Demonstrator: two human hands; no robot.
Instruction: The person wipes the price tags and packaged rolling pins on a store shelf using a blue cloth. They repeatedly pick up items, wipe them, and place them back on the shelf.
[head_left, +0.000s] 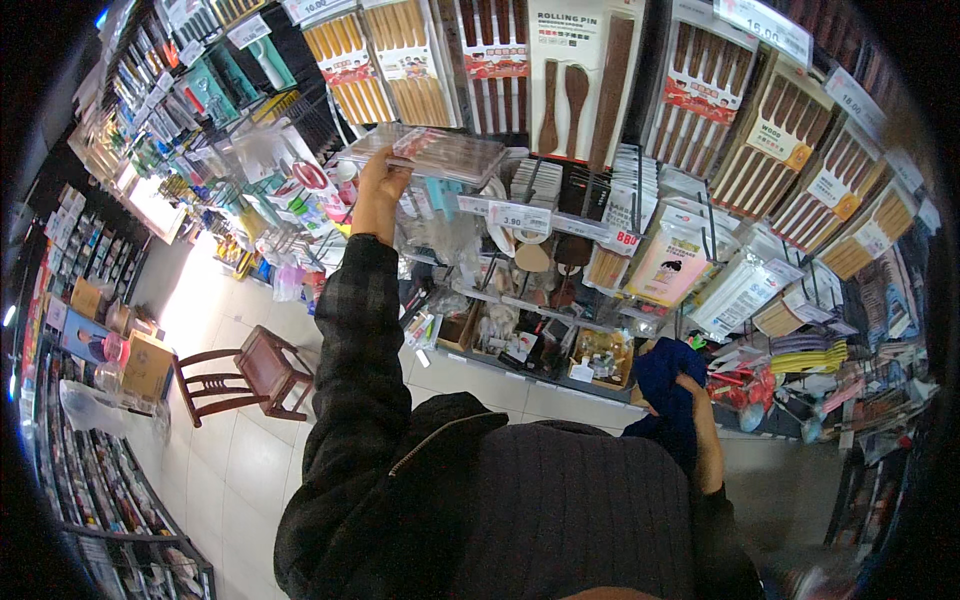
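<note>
My left hand (380, 187) reaches up to the shelf display and grips the near left edge of a clear plastic pack of chopsticks (457, 156). The pack is tilted almost flat, and a red-and-white label shows through its top. Behind it hang upright packs of dark wooden chopsticks (495, 97) and a rolling pin and wooden spoon set (577, 112) on a white card. Low on the right, my right hand (691, 394) is closed around a bunched dark blue cloth (670, 369). Part of that hand is hidden by the cloth.
Price-tag rails (519, 217) on metal hooks jut out below the pack. Bins of small goods (600, 356) line the bottom shelf. A brown wooden chair (259, 375) stands on the tiled floor at left, near a cardboard box (147, 366) and another stocked shelf (112, 480).
</note>
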